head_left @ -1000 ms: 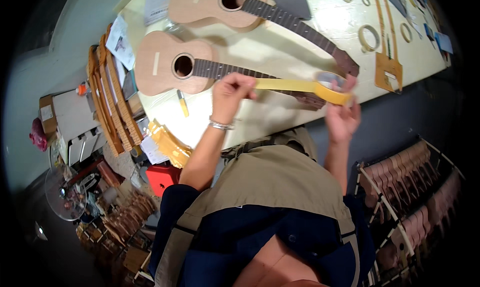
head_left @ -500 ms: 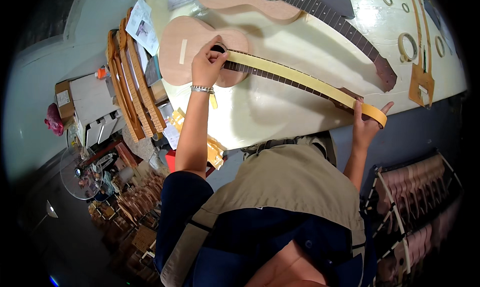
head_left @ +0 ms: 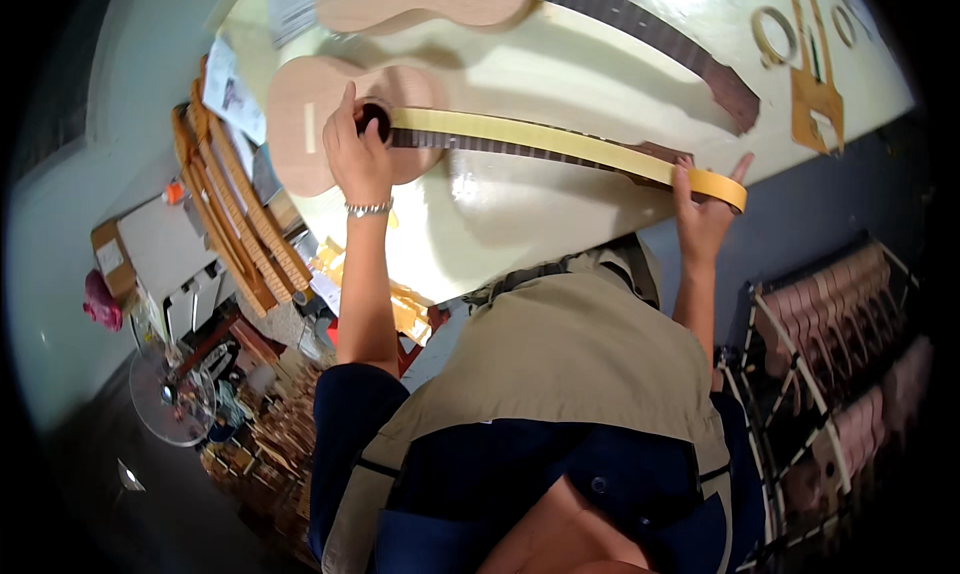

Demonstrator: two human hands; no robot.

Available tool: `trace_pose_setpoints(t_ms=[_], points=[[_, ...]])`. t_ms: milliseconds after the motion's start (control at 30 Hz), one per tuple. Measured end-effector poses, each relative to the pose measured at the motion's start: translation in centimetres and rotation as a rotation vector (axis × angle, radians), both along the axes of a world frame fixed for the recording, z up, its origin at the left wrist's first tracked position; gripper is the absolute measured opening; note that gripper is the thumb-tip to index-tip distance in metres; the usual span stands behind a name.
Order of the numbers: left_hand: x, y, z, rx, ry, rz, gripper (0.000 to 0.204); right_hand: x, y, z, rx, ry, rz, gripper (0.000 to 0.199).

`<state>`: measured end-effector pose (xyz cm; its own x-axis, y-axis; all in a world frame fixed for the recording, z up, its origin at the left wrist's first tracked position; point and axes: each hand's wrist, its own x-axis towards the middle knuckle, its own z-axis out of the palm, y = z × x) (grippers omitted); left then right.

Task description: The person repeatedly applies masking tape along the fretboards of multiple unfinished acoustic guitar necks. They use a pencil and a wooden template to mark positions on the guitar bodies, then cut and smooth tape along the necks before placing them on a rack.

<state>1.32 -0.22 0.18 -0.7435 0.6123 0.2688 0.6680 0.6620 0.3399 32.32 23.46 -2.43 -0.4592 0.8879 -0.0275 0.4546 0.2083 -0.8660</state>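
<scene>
A small unfinished ukulele of bare pale wood lies on the table, its neck pointing right. A strip of yellow masking tape runs along its dark fretboard, from beside the sound hole toward the headstock. My left hand, with a chain bracelet at the wrist, rests at the sound hole; index finger and thumb are apart, holding nothing. My right hand grips the tape roll past the headstock, with one finger pointing up. The strip is still joined to the roll.
A second ukulele lies behind, its neck slanting right. Tape rings and a flat wooden template are at the far right. Several wooden necks lean at the left. A rack of wooden parts stands at lower right.
My left thumb and index finger have parted at the tape's end by the sound hole. The view has shifted, so the table appears farther left; my right hand still holds the roll.
</scene>
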Motion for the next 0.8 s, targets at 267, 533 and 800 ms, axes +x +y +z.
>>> trace_pose_setpoints(t_ms=[267, 533, 800], points=[[5.1, 0.4, -2.0, -0.39, 0.077, -0.127, 0.077, -1.2, -0.8, 0.3, 0.004, -0.07, -0.135, 0.092], [17.4, 9.6, -2.5, -0.085, -0.26, -0.626, 0.078, -2.5, -2.0, -4.5, 0.311, -0.071, -0.077, 0.063], [9.4, -7.2, -8.1, 0.039, 0.025, 0.576, 0.03, -3.1, -1.9, -5.4, 0.334, -0.065, -0.062, 0.05]])
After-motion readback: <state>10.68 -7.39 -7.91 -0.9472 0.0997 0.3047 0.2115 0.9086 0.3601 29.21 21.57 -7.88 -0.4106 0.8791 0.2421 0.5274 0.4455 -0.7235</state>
